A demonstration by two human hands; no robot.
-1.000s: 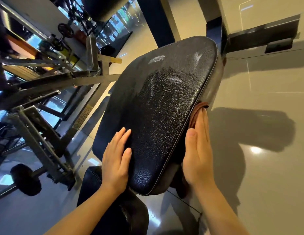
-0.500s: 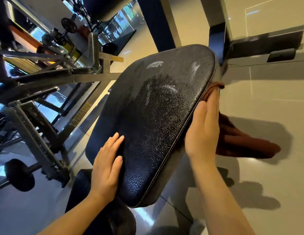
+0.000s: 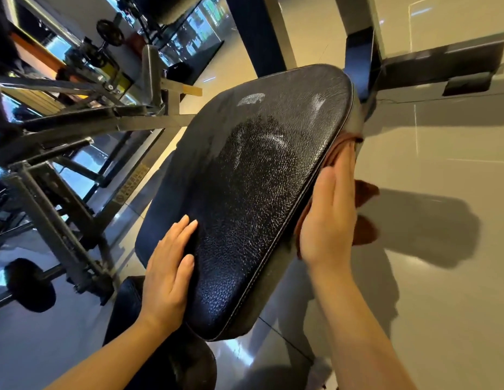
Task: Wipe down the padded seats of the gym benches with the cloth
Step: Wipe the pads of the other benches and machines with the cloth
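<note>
While the left hand (image 3: 167, 280) lies flat with straight fingers on the near left part of the black padded seat (image 3: 253, 198), the right hand (image 3: 328, 218) presses a brown cloth (image 3: 365, 192) against the seat's right side edge, fingers straight and close together, pointing away from the person. The cloth shows above the fingertips as a bunched fold and hangs out behind the hand in two loose lobes (how much of it sits under the palm is hidden by the hand). The seat's cracked leather surface carries pale smears near its far end. A second dark pad (image 3: 160, 347) lies below the near tip of the seat, partly covered by the left forearm. To the left stands a grey steel machine frame (image 3: 56, 175) with a round black foot roller (image 3: 30, 285) low down, well apart from the seat. Beyond the seat's far end a dark upright post (image 3: 357, 57) rises, and the glossy beige tile floor (image 3: 442, 277) to the right bears the shadow of the seat and arm.
</note>
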